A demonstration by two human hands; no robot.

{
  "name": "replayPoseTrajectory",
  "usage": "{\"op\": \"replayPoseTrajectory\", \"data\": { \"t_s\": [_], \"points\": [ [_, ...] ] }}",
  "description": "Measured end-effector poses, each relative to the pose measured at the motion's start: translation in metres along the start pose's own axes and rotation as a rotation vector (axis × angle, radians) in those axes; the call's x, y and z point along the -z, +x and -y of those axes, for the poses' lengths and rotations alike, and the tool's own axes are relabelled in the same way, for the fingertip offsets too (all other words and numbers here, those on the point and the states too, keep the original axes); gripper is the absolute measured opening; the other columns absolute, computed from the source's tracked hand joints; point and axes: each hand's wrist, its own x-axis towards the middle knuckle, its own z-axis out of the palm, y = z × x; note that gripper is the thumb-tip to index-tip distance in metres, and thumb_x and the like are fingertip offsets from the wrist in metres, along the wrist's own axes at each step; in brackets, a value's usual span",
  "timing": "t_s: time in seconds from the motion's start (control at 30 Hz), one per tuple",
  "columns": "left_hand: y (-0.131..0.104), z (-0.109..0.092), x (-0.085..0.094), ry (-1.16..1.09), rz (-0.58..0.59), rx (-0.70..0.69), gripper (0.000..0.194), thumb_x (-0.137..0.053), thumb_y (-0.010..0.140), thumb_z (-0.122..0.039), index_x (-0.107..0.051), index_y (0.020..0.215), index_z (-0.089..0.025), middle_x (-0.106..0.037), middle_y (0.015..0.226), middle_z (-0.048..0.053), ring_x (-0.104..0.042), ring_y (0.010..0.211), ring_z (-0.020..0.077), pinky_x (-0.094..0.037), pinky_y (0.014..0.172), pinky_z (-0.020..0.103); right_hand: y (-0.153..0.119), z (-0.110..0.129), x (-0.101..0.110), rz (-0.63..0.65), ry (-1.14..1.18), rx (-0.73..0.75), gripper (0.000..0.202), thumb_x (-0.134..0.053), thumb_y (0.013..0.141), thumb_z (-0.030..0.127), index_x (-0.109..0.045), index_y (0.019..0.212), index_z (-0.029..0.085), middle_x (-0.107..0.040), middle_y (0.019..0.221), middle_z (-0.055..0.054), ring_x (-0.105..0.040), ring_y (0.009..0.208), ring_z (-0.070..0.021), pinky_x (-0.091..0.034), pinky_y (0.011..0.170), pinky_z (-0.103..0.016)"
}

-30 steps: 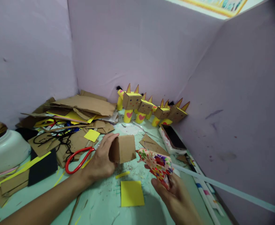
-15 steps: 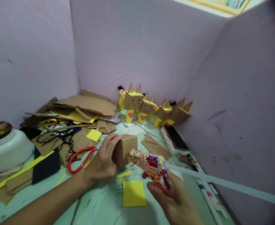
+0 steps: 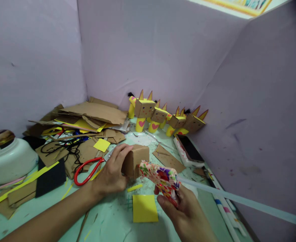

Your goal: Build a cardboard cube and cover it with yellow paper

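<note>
My left hand (image 3: 112, 171) grips a small brown cardboard box (image 3: 140, 156) from its left side, just above the table. Wrapped around the handle of a flower-patterned glue gun (image 3: 159, 173) is my right hand (image 3: 182, 208). The gun's nozzle points left and meets the near face of the box; whether it touches cannot be made out. A long translucent glue stick (image 3: 238, 198) juts from the gun's back to the right. Below the box lie a yellow paper square (image 3: 145, 208) and a short yellow strip (image 3: 135, 188). Red-handled scissors (image 3: 78, 174) rest beside my left hand.
Several yellow animal figures with cardboard heads (image 3: 145, 109) stand along the back wall. A phone (image 3: 189, 148) lies on a white case at right. Cardboard scraps (image 3: 95, 112), black cord (image 3: 67, 149) and a white pot (image 3: 14, 161) fill the left. Markers (image 3: 223, 208) line the right edge.
The view has shifted very slightly. Both hands keep their hold, and the nozzle stays at the box with almost no visible movement.
</note>
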Motion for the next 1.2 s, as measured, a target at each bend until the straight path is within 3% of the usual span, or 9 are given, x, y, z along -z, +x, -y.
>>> {"op": "replayPoseTrajectory", "data": {
  "t_s": [0.4, 0.67, 0.97, 1.2],
  "points": [
    [-0.002, 0.0, 0.0, -0.009, 0.004, 0.002, 0.088, -0.063, 0.062, -0.002, -0.026, 0.141, -0.018, -0.04, 0.135, 0.016, -0.04, 0.128, 0.0332, -0.039, 0.106, 0.05, 0.002, -0.003, 0.0, -0.03, -0.006, 0.027, 0.022, -0.056, 0.079, 0.039, -0.06, 0.073, 0.018, -0.057, 0.064, -0.001, -0.053, 0.06, -0.0165, -0.043, 0.055, -0.025],
    [-0.001, -0.001, 0.001, -0.026, -0.016, -0.007, 0.086, -0.061, 0.062, -0.001, -0.028, 0.139, -0.018, -0.043, 0.132, 0.016, -0.043, 0.126, 0.0324, -0.04, 0.105, 0.049, 0.004, -0.001, 0.003, -0.077, -0.096, 0.019, 0.021, -0.056, 0.076, 0.038, -0.059, 0.072, 0.018, -0.059, 0.064, -0.002, -0.054, 0.061, -0.0183, -0.043, 0.056, -0.026],
    [0.0, 0.0, 0.002, -0.04, -0.016, -0.009, 0.081, -0.062, 0.065, -0.006, -0.029, 0.138, -0.018, -0.043, 0.131, 0.017, -0.043, 0.124, 0.0327, -0.041, 0.103, 0.05, 0.01, -0.01, 0.016, -0.051, -0.165, 0.11, 0.018, -0.057, 0.078, 0.034, -0.055, 0.07, 0.019, -0.055, 0.061, -0.001, -0.053, 0.058, -0.0171, -0.04, 0.05, -0.024],
    [0.001, -0.001, 0.003, -0.042, -0.025, -0.017, 0.083, -0.067, 0.065, -0.01, -0.029, 0.138, -0.018, -0.043, 0.131, 0.017, -0.043, 0.124, 0.0324, -0.041, 0.103, 0.049, 0.012, -0.02, 0.02, -0.064, -0.17, 0.081, 0.017, -0.057, 0.078, 0.035, -0.057, 0.075, 0.018, -0.058, 0.064, -0.001, -0.051, 0.058, -0.0165, -0.041, 0.052, -0.025]
  ]
}}
